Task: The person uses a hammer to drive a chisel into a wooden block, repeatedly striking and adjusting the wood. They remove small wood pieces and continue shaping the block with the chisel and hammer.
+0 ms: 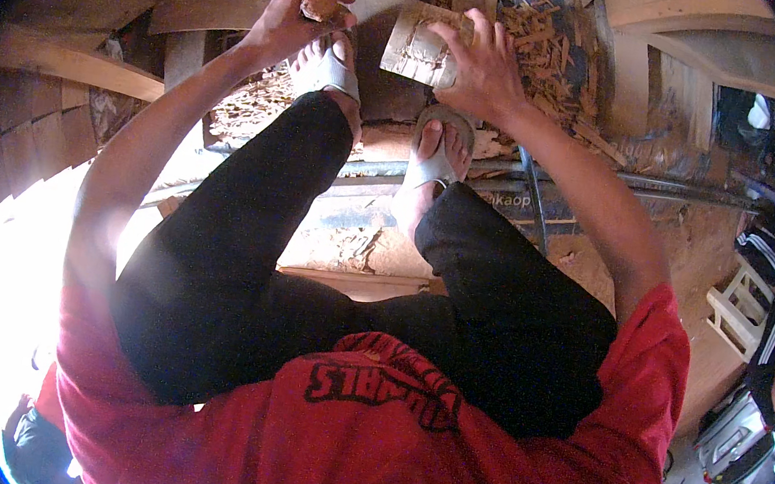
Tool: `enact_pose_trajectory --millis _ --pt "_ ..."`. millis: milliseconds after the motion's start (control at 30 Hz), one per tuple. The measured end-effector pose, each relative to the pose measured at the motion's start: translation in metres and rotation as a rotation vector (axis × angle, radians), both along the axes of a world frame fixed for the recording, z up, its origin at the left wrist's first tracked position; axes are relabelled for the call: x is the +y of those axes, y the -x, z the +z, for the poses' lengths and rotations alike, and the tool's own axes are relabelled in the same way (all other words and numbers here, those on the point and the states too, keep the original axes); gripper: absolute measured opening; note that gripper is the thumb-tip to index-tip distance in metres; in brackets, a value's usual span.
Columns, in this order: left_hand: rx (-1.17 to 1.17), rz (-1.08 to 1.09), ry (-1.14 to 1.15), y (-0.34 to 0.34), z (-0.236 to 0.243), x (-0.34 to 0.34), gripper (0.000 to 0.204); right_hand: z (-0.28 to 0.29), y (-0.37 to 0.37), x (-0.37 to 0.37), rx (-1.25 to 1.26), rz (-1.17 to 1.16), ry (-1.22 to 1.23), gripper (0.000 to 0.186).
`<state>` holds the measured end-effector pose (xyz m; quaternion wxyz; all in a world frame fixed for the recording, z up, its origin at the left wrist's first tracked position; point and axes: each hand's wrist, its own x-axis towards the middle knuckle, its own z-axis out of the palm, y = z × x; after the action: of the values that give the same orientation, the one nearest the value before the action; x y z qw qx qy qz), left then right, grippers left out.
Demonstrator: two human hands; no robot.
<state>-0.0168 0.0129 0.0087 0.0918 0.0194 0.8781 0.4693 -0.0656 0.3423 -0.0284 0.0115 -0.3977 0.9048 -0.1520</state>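
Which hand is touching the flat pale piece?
The right hand: it touches the flat pale piece, while the left hand is closed around a brown, round-ended thing.

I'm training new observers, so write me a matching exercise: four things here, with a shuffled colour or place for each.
1. Flat wood piece
2. T-shirt
3. Round-ended wooden handle
4. Trousers

A. Black
B. In the left hand
C. Touched by the right hand
D. Red

Pairs: 1-C, 2-D, 3-B, 4-A
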Motion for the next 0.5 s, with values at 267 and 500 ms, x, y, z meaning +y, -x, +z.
enact_pose_trajectory --millis 267,500 --pt "0.027 0.323 -0.371 -0.006 0.051 0.027 0.032 -0.003 -0.030 -0.039 -0.773 -0.489 0.258 0.120" --pt "0.083 0.334 -0.477 -0.006 0.093 0.053 0.023 -0.012 -0.049 -0.032 -0.891 -0.376 0.173 0.129"
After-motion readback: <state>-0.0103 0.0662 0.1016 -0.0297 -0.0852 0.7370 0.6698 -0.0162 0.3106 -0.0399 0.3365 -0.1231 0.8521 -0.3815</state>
